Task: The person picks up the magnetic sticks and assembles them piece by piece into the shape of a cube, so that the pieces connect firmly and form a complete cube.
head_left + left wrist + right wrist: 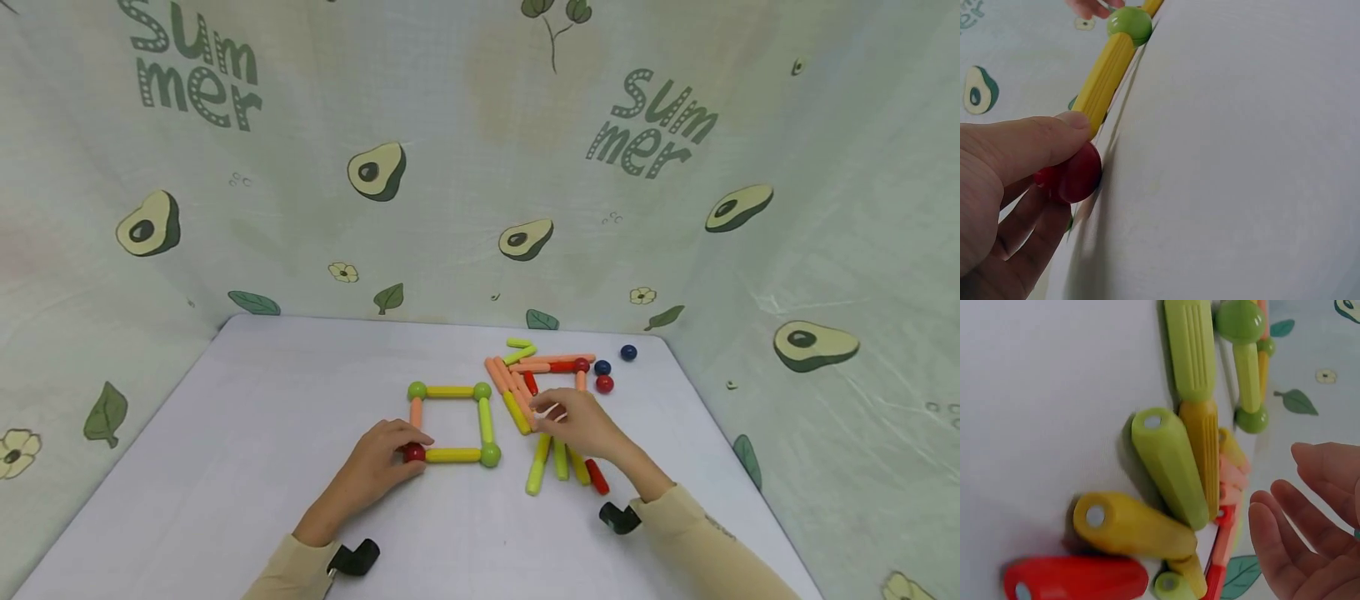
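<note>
On the table lies a square of magnetic sticks and balls. Two yellow sticks (pixel 453 455), an orange stick (pixel 416 412) and a light green stick (pixel 486 421) form its sides. Green balls (pixel 491 454) mark three corners and a red ball (pixel 1082 175) the near left one. My left hand (pixel 384 457) pinches that red ball, its thumb lying where the ball meets the yellow stick. Over the loose pile to the right, my right hand (pixel 579 421) hovers with fingers apart and nothing in them. Beneath it spread light green (pixel 1169 469), yellow (pixel 1135 525) and red sticks (pixel 1079 578).
Further back are orange sticks (pixel 557 359) and short light green sticks (pixel 519 342). A red ball (pixel 581 365) joins some sticks there. Dark blue balls (pixel 628 352) and a loose red ball (pixel 604 383) lie at the far right. A patterned cloth (pixel 450 250) hangs behind the table.
</note>
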Available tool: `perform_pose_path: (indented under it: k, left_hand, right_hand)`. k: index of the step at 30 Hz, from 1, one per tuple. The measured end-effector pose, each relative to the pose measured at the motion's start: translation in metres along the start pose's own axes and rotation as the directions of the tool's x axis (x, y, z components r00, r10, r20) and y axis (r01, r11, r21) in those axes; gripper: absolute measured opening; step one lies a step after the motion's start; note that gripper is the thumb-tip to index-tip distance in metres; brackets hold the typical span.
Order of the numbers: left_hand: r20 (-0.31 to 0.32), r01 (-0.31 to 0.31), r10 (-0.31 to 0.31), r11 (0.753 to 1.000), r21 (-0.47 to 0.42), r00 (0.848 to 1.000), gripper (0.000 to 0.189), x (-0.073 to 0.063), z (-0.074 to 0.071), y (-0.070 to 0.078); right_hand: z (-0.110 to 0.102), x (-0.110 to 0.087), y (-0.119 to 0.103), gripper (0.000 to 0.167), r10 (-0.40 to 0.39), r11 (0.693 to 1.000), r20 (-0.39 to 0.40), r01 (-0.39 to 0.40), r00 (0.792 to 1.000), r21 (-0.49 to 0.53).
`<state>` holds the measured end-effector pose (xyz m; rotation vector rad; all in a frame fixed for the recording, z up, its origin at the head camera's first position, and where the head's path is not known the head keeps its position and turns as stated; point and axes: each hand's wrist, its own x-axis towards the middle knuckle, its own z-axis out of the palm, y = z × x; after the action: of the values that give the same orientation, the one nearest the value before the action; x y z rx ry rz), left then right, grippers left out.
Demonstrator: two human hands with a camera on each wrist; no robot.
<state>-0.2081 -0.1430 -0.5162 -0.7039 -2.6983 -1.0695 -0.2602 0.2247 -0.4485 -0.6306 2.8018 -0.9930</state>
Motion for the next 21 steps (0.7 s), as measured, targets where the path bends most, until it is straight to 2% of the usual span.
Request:
perform_pose_path:
  k: [5,13,21]
  left_hand:
    - [0.000,0.026,-0.026,1.000,0.009,1.000,0.032,0.000,0.000,0.001]
    - [0.015,0.037,-0.037,0.999,-0.026,0.999,0.027,0.001,0.000,0.002]
    - [0.019,0.021,-0.020,0.999,-0.039,1.000,0.025,0.001,-0.001,0.002]
  right_hand:
    - [-0.015,-0.010,0.019,0.028,0.018,0.999,-0.054,-0.020,0.998,-0.044]
    - [-0.029,-0.018,0.048,0.031,0.069,0.988,-0.087,-0.080,0.994,-0.129]
    - [-0.036,-0.023,0.057,0.031,0.094,0.984,-0.087,-0.106,0.992,-0.143]
